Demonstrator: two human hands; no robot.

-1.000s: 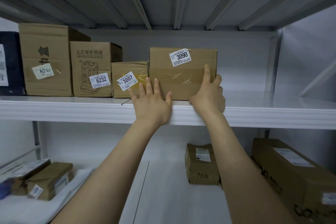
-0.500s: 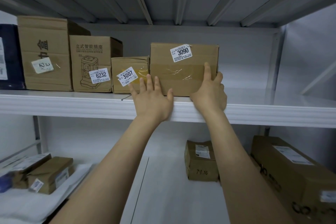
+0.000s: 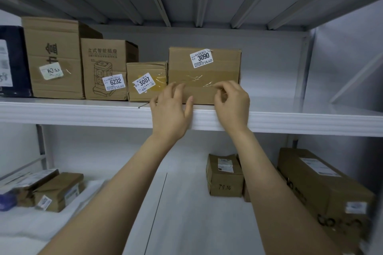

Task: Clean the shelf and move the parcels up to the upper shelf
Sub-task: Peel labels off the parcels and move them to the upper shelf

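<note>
Parcel 3090 (image 3: 224,83) sits on the upper shelf (image 3: 83,113), set back from the near edge and touching the right side of the smaller box 3007 (image 3: 145,68).

Change: half a second ago both palms were flat against its front. Now the left hand (image 3: 169,114) is relaxed with fingers loosely spread, tips in front of the lower front face; contact not resolvable. The right hand (image 3: 233,105) has its fingers loosely curled by the clear tape and grasps nothing visible. The box itself has barely shifted.

Judgement: this parcel is placed and the hands are coming off it.

The lower shelf (image 3: 186,203) still carries a small parcel (image 3: 224,180) with handwritten digits, roughly "79 36", and a long carton (image 3: 323,188) at right. Two parcels (image 3: 58,190) lie at left on a white cloth (image 3: 24,225). These are still to go up.

Writing:
- White stickers with barcodes read "3090" and "3007".
- "6232" is on the box (image 3: 103,58) printed 立式智能插座, with a drawn tower socket.
- The tall box (image 3: 51,47) sticker starts "63", the rest blurred.
- The dark parcel (image 3: 14,58) at far left has an unreadable label.
</note>
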